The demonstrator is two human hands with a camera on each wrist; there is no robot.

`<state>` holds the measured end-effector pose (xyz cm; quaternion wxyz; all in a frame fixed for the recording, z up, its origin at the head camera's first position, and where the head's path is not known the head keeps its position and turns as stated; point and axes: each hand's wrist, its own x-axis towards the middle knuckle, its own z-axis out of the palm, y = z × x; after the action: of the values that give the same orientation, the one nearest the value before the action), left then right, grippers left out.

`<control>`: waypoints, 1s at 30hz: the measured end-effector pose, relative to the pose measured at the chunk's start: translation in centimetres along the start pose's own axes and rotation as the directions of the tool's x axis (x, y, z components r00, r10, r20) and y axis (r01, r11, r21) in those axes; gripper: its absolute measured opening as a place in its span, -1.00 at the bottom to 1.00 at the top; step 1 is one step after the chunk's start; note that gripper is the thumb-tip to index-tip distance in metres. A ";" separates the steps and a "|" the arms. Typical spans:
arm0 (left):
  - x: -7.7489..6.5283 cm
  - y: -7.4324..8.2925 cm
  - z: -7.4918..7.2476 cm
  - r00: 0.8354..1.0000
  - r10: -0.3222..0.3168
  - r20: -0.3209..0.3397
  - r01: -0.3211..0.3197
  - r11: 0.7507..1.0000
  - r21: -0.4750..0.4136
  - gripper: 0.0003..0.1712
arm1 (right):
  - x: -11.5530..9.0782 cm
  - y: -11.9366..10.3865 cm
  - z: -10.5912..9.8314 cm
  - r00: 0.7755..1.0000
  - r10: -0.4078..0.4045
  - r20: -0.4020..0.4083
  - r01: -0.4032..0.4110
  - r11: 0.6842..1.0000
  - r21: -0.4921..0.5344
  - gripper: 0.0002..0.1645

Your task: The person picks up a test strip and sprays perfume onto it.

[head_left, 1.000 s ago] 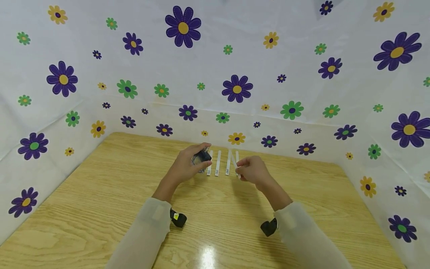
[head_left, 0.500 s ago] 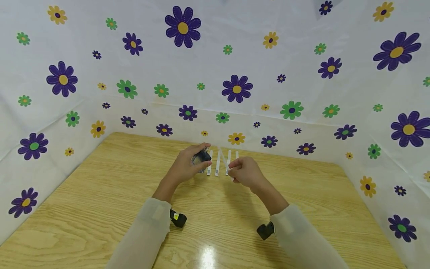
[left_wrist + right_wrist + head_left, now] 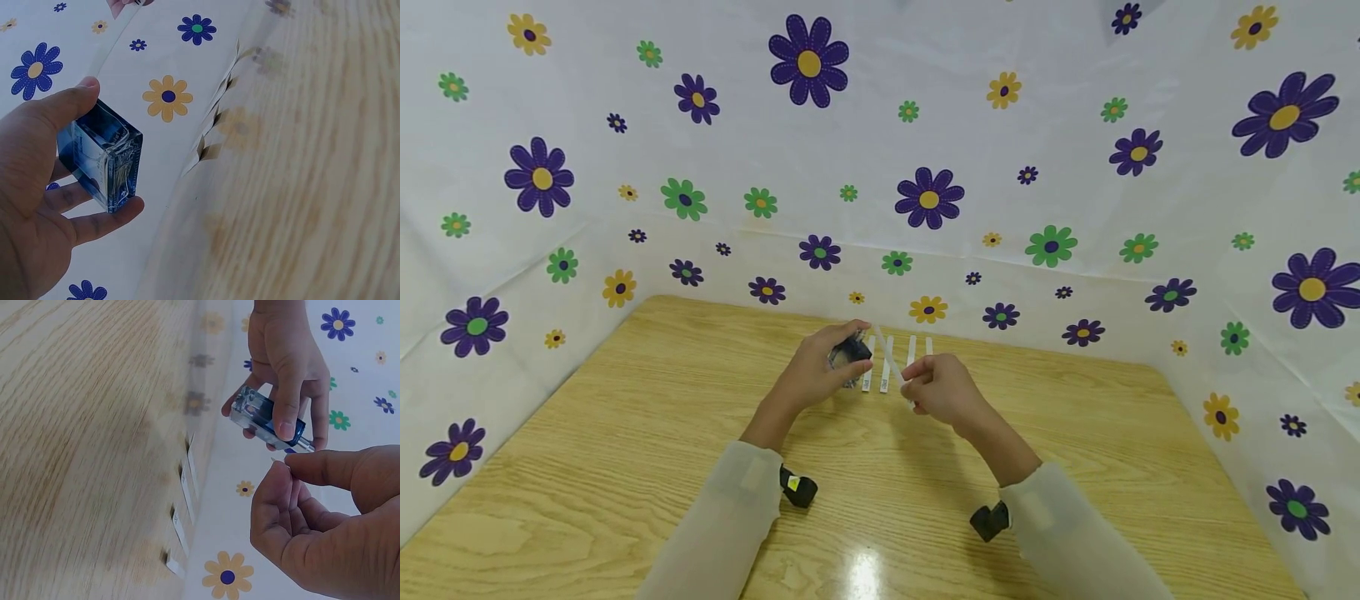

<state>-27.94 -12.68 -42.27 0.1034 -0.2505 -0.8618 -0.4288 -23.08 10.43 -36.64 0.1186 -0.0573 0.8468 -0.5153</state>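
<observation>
A blue glass perfume bottle [image 3: 844, 359] is gripped by my left hand [image 3: 808, 367] above the table's far part. The left wrist view shows the bottle [image 3: 103, 156] tilted, its square base toward the camera. Between thumb and forefinger, my right hand [image 3: 946, 390] pinches the lower end of a thin white perfume test strip [image 3: 891, 360]. That strip slants up and left, its far end near the bottle's top; whether they touch, I cannot tell. Several more white test strips [image 3: 887, 377] lie in a row on the table, between and beyond the hands.
The wooden table [image 3: 865, 467] ends at a white flower-print cloth [image 3: 880, 150], which rises close behind the strips and along both sides. A black wrist camera [image 3: 799, 490] sits on the left sleeve's cuff, another black camera [image 3: 991, 521] on the right.
My right hand has moved left with its test strip, bringing the strip's far end over to the perfume bottle. The left hand and the bottle have stayed in place.
</observation>
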 end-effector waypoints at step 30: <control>0.0 0.2 0.0 1.000 -0.025 0.011 0.025 1.000 0.004 -0.31 | 0.1 0.3 0.1 1.000 0.012 0.005 -0.012 1.000 0.020 -0.82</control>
<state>-27.86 -12.59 -42.12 0.0937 -0.2417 -0.8663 -0.4271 -23.20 10.50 -36.96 0.1243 -0.0525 0.8417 -0.5227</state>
